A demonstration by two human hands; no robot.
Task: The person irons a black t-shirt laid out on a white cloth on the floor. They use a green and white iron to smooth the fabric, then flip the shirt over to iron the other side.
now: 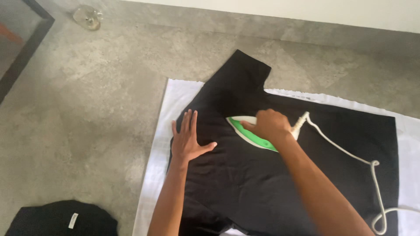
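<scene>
A black t-shirt [262, 175] lies spread flat on a white cloth [168, 113] on the floor. My right hand [269, 124] grips the handle of a green and white iron [247, 131], which rests on the shirt's upper part, tip pointing left. My left hand [187, 140] lies flat on the shirt near its left edge, fingers spread, just left of the iron's tip. The iron's white cord [350, 153] trails right across the shirt and loops at the lower right.
The floor [87, 100] is grey concrete. A folded black garment [61, 218] with a small white label lies at the lower left. A clear glass object [87, 17] sits at the top left beside a dark frame edge [26, 48]. A pale wall runs along the top.
</scene>
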